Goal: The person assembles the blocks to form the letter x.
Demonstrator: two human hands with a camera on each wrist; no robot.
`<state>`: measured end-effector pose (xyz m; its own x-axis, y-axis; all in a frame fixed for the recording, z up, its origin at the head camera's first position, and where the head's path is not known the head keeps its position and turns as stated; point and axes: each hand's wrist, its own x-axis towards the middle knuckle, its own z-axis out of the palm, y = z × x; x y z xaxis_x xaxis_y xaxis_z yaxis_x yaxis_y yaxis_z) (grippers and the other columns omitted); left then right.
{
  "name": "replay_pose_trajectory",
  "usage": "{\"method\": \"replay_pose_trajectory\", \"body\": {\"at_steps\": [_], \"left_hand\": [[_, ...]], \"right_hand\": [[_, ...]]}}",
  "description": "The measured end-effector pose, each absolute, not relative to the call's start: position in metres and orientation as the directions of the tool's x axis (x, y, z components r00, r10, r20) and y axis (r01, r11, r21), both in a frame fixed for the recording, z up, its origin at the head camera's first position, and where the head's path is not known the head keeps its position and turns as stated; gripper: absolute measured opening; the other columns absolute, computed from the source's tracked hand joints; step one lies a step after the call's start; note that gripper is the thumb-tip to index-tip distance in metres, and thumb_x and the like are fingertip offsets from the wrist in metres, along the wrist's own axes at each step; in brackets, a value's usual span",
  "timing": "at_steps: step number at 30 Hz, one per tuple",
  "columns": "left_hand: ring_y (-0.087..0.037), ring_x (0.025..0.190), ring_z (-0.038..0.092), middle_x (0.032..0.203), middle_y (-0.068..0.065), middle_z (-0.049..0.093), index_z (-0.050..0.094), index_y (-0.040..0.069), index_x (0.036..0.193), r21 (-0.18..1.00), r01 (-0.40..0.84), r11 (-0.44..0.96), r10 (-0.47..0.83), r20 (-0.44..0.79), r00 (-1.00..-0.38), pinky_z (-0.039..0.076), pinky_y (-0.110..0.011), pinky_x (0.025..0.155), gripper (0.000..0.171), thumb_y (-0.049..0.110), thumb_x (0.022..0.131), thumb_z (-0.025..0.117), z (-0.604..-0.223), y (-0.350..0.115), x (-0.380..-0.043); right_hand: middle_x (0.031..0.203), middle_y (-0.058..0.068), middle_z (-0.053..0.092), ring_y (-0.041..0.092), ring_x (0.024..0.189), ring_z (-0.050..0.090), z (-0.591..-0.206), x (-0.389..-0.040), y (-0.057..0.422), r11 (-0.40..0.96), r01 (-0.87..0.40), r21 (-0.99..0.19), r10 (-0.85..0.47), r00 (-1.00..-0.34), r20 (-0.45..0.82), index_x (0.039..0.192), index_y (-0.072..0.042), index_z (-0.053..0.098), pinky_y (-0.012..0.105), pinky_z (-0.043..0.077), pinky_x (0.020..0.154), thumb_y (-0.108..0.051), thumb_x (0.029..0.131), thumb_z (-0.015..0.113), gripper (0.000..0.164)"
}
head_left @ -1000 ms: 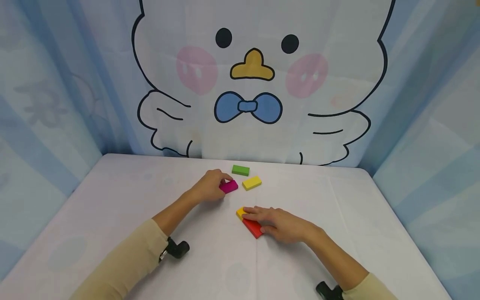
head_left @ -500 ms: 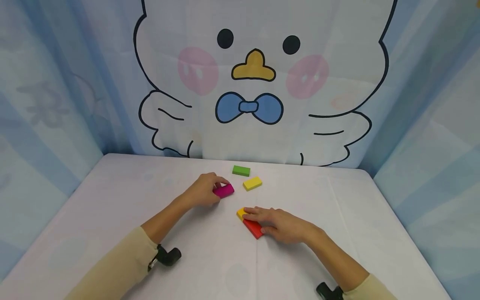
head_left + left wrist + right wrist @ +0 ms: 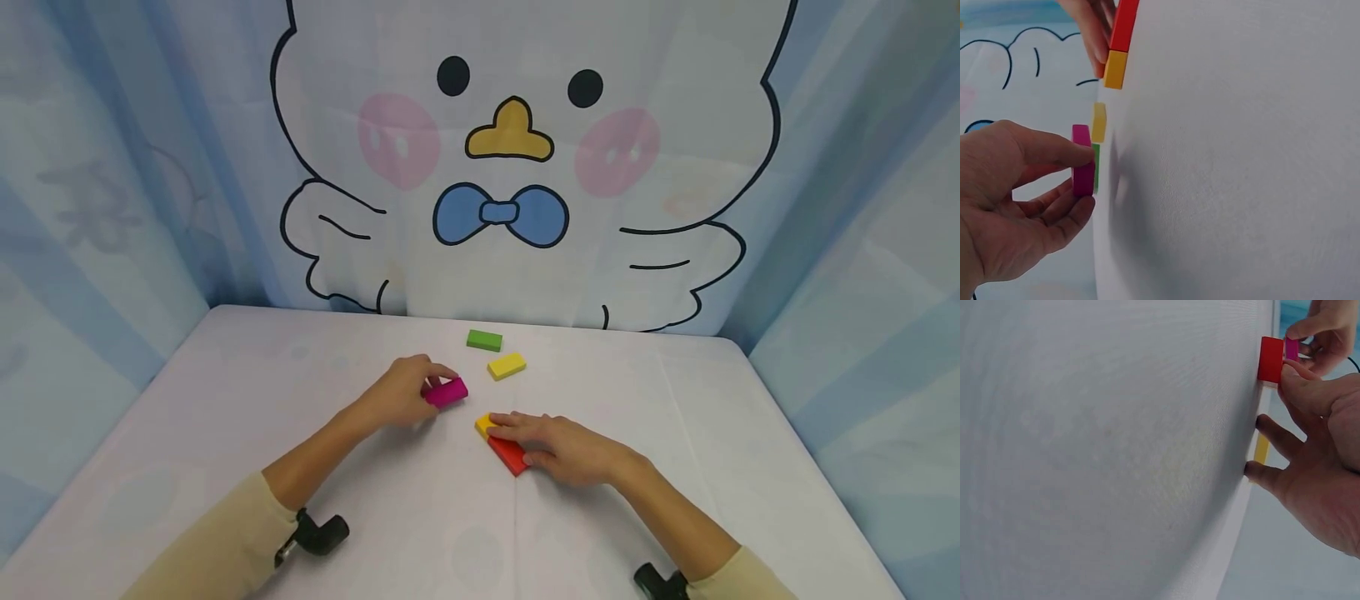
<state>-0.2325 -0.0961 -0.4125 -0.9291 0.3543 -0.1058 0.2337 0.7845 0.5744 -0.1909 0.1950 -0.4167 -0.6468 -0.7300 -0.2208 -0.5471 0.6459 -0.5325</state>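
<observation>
My left hand (image 3: 401, 390) pinches a magenta wooden block (image 3: 447, 392) between thumb and fingers, slightly tilted, left of the table's middle. In the left wrist view a gap shows between this block (image 3: 1083, 162) and the tabletop. A red block (image 3: 508, 457) and an orange block (image 3: 483, 426) lie end to end on the table. My right hand (image 3: 566, 450) rests on them with its fingers extended over the orange one and its thumb at the red one's side. In the right wrist view its thumb touches the red block (image 3: 1270, 359), while other fingertips reach the tabletop.
A yellow block (image 3: 507, 367) and a green block (image 3: 484, 340) lie farther back, near the table's rear edge. The white tablecloth (image 3: 420, 533) covers the table. A cartoon curtain (image 3: 510, 275) hangs behind it, with blue-striped cloth at both sides.
My left hand has drawn the magenta block toward me, away from the yellow and green blocks and nearer the orange one. The right hand stays on the red and orange blocks.
</observation>
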Motion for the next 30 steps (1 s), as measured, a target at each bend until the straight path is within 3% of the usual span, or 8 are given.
{"method": "replay_pose_trajectory", "body": {"at_steps": [22, 30], "left_hand": [[-0.019, 0.106, 0.06, 0.117, -0.003, 0.067, 0.071, 0.022, 0.135, 0.602, 0.235, 0.763, 0.381, -0.126, -0.916, 0.063, -0.035, 0.084, 0.062, 0.006, 0.078, 0.089, -0.417, -0.09, -0.194], [-0.019, 0.101, 0.061, 0.114, -0.006, 0.067, 0.071, 0.016, 0.133, 0.601, 0.318, 0.733, 0.45, -0.079, -0.89, 0.063, -0.037, 0.083, 0.056, 0.005, 0.08, 0.086, -0.421, -0.089, -0.185]], "right_hand": [[0.169, -0.011, 0.034, 0.022, 0.159, 0.029, -0.418, -0.193, 0.196, 0.649, -0.539, -0.537, -0.726, -0.651, -0.223, 0.158, -0.029, 0.047, 0.067, 0.024, 0.124, -0.012, 0.104, 0.062, 0.058], [0.169, -0.01, 0.035, 0.022, 0.158, 0.03, -0.418, -0.192, 0.196, 0.643, -0.543, -0.541, -0.73, -0.647, -0.218, 0.158, -0.028, 0.048, 0.066, 0.025, 0.124, -0.012, 0.104, 0.062, 0.058]]}}
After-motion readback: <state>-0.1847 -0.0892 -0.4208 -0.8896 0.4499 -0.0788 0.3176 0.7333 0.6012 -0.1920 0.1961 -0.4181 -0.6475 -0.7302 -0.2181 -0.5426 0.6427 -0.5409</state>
